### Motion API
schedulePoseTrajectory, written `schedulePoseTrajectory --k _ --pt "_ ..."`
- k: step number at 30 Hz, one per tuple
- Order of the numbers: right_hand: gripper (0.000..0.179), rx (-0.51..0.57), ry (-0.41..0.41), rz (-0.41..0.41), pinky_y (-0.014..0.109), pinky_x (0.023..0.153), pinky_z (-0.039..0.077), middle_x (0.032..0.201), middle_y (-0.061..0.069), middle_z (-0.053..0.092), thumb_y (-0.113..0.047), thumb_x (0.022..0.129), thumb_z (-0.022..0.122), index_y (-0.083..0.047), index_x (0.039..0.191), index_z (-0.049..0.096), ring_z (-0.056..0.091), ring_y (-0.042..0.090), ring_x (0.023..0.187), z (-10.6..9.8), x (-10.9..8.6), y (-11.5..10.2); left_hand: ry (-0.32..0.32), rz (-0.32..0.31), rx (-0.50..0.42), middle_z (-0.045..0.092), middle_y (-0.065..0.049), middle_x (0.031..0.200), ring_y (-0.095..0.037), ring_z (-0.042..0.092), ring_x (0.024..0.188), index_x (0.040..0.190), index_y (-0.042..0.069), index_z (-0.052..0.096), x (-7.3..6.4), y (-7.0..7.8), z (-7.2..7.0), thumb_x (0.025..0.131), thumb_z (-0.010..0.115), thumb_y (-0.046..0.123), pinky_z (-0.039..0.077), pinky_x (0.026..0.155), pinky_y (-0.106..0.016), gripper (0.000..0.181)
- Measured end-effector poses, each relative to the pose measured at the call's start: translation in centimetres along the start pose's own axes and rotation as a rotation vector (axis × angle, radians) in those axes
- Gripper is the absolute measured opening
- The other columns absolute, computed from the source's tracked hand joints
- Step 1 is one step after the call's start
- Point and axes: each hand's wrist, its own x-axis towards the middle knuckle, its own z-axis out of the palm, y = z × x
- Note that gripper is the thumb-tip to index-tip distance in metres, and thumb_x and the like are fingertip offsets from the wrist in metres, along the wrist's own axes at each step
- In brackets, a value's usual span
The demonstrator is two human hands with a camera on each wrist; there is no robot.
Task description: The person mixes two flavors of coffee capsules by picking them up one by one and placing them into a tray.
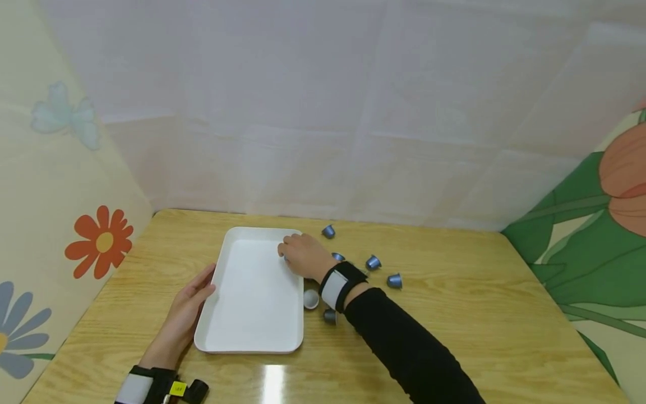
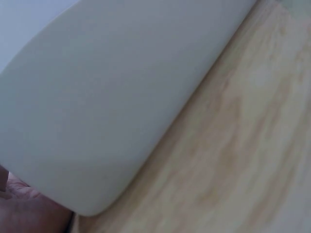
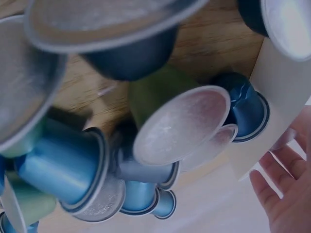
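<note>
A white rectangular tray (image 1: pixel 252 292) lies on the wooden table. My left hand (image 1: pixel 189 300) holds its left edge, with the thumb at the rim; in the left wrist view the tray's outer wall (image 2: pixel 107 107) hides much of that hand (image 2: pixel 34 208). Over the tray's far right edge, my right hand (image 1: pixel 307 257) pinches a coffee capsule, whose pale lid (image 3: pixel 284 139) shows by the fingers in the right wrist view. Loose coffee capsules lie close to the tray's right side, among them a blue one (image 3: pixel 63 162) and a green one (image 3: pixel 160 92).
Several more capsules are spread right of the tray: one near the back (image 1: pixel 328 231), one further right (image 1: pixel 395 280), and a dark one (image 1: pixel 330 316) beside my right forearm. A pale cloth wall (image 1: pixel 353 112) stands behind the table (image 1: pixel 454 314), with flower-printed panels at both sides.
</note>
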Motion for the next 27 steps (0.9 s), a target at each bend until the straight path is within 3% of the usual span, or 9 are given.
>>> schedulePoseTrajectory --k 7,12,16,27 --pt "0.019 -0.009 -0.022 0.022 0.03 0.087 0.052 0.108 0.001 0.067 -0.015 0.097 0.064 -0.015 0.116 0.071 0.063 0.018 0.101 0.2 0.7 -0.1 -0.012 0.026 -0.035 0.016 -0.008 0.164 -0.021 0.016 0.149 0.158 0.005 0.016 0.1 -0.1 0.0 0.106 0.044 0.012 0.031 0.11 -0.019 0.06" --pt "0.021 -0.004 0.031 -0.009 0.028 0.086 0.052 0.109 0.002 0.067 -0.015 0.098 0.062 -0.014 0.118 0.069 0.063 0.018 0.101 0.3 1.0 0.2 -0.006 0.018 -0.026 0.015 -0.009 0.164 -0.022 0.015 0.149 0.159 0.006 0.015 0.2 0.0 -0.1 0.106 0.042 0.011 0.03 0.11 -0.018 0.06" --pt "0.025 0.041 0.092 -0.002 0.03 0.092 0.05 0.114 0.004 0.066 -0.012 0.099 0.059 -0.011 0.122 0.066 0.062 0.02 0.106 0.2 1.1 1.1 0.0 0.01 -0.027 0.016 -0.009 0.164 -0.021 0.016 0.149 0.159 0.006 0.015 0.2 0.2 -0.2 0.106 0.043 0.012 0.027 0.114 -0.025 0.06" --pt "0.034 0.244 0.183 0.188 0.034 0.098 0.048 0.127 0.008 0.061 -0.002 0.096 0.054 -0.009 0.128 0.063 0.056 0.026 0.119 0.5 0.3 4.1 -0.011 0.029 -0.037 0.016 -0.008 0.164 -0.022 0.017 0.149 0.159 0.006 0.015 0.2 -0.1 -0.1 0.106 0.043 0.011 0.031 0.11 -0.02 0.06"
